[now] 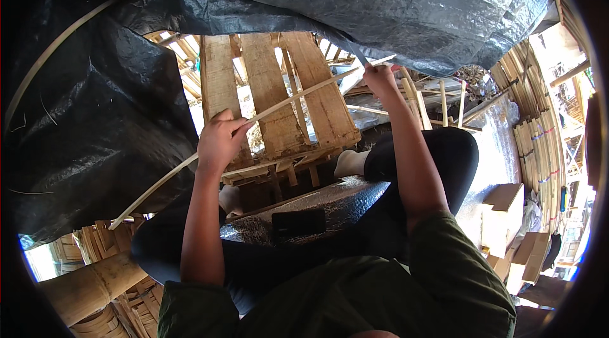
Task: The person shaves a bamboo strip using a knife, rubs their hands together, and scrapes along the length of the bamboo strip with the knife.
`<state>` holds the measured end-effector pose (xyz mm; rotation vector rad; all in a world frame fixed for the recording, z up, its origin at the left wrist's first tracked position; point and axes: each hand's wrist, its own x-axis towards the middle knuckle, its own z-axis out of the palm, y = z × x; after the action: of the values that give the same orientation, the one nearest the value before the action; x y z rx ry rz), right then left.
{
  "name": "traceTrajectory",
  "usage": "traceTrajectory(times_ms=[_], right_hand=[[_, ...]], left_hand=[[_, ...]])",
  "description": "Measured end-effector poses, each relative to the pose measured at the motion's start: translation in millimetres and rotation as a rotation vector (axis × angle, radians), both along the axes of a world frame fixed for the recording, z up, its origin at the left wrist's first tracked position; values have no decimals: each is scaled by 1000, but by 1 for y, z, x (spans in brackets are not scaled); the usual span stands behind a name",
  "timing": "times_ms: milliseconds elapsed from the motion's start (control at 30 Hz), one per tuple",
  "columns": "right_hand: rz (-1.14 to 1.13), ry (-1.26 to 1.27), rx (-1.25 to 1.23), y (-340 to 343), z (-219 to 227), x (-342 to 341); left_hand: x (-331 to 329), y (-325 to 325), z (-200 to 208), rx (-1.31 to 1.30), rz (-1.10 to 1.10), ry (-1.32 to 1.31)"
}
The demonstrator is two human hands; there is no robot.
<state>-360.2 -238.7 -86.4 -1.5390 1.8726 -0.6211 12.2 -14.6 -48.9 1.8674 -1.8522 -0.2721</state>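
A long, thin bamboo strip (288,100) runs slantwise across in front of me, from low on the left to higher on the right. My left hand (219,141) is closed around it near its middle, knuckles up. Farther out on the right, my right hand (380,79) makes a fist at the strip's far end. A narrow grey blade (360,56), like a knife's, sticks out of that fist against the strip; its handle is hidden in the fingers. Beneath the strip lies a slatted wooden bench (265,87) of rough planks.
Black plastic sheeting (95,122) hangs at the left and across the top (380,1). A dark flat rectangular object (298,222) lies on silvery foil matting (342,201) between my legs. Cardboard boxes (504,217) and bundled bamboo slats (536,147) stand right; a thick bamboo pole (95,287) lies lower left.
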Motion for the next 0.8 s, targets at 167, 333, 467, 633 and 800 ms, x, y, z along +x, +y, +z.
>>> traceTrajectory(times_ms=[167,333,467,633,800], right_hand=[[-71,-60,170,-6,-11,3],[-143,-50,111,-7,-33,6],[-152,-31,70,0,-30,8],[-45,-104,214,31,3,34],[51,-51,227,41,15,55]], left_hand=[[-2,2,-2,-13,1,-78],[-2,1,-3,-12,-16,-62],[0,0,-4,-8,-34,-66],[-2,0,-3,-67,-38,-34],[-8,3,-2,-33,-16,-43]])
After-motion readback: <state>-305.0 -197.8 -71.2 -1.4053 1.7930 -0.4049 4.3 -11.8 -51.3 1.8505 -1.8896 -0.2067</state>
